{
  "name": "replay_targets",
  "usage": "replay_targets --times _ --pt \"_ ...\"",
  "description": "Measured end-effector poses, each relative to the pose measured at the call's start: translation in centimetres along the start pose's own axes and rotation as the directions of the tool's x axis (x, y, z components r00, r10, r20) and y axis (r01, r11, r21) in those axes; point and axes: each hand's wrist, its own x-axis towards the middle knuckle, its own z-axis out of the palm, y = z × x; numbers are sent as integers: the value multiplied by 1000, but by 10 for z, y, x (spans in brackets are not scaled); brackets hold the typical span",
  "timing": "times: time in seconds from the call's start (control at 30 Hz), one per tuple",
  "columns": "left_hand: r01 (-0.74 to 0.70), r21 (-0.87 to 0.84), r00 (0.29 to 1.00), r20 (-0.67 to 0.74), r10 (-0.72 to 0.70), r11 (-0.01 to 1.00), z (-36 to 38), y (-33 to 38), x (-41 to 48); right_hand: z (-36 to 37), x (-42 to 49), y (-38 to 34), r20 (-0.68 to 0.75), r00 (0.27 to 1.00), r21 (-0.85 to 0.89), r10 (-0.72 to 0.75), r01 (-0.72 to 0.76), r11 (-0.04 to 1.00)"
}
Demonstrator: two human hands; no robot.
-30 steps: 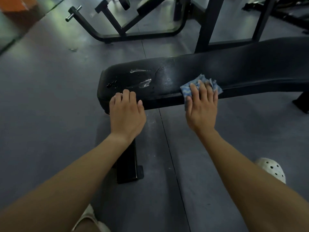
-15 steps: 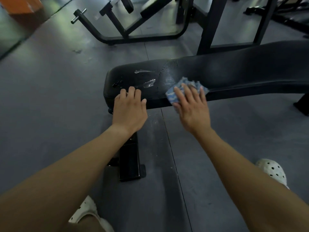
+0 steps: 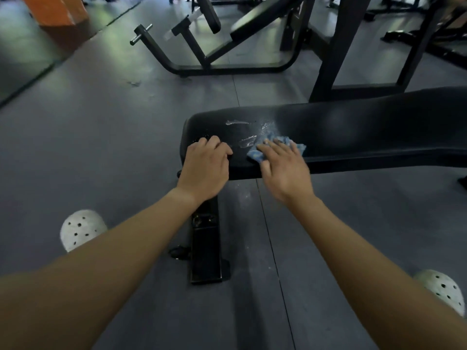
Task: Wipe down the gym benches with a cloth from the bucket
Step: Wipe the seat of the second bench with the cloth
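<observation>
A black padded gym bench runs from the centre to the right edge, with wet streaks near its left end. My right hand presses a crumpled blue cloth flat onto the pad with straight fingers, close to the streaks. My left hand rests on the bench's near left edge, its fingers curled over the pad. No bucket is in view.
The bench's black foot stands on the grey floor below my hands. Another black machine frame and an upright post stand behind. An orange block is at top left. White perforated shoes flank my arms.
My right hand has slid the cloth leftward along the pad toward the wet streaks and my left hand. The left hand has stayed on the bench edge.
</observation>
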Motion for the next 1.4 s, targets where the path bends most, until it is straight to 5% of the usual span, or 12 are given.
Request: replay_targets --times 0.23,0.53,0.83,0.93,1.07,1.23,1.4 --pt "56 -133 996 -61 -64 989 2 -66 42 -22 66 1 134 949 49 286 -295 954" --pt "131 -233 991 17 -131 964 13 -100 45 -9 76 -28 305 935 5 183 -194 981" --pt "78 -276 992 116 -48 958 2 -106 38 -10 30 -71 276 961 173 20 -70 982" --pt "34 -271 991 135 3 962 -3 -112 37 -21 40 -49 200 945 57 258 -274 960" --pt "11 -312 997 82 15 950 3 -119 41 -26 68 -37 228 826 -35 515 -522 852" --pt "42 -457 996 -46 -70 889 17 -126 46 0 66 -69 233 938 -38 257 -255 966" --pt "30 -507 991 -94 -90 861 28 -133 66 -4 63 -55 295 948 -9 122 -125 992"
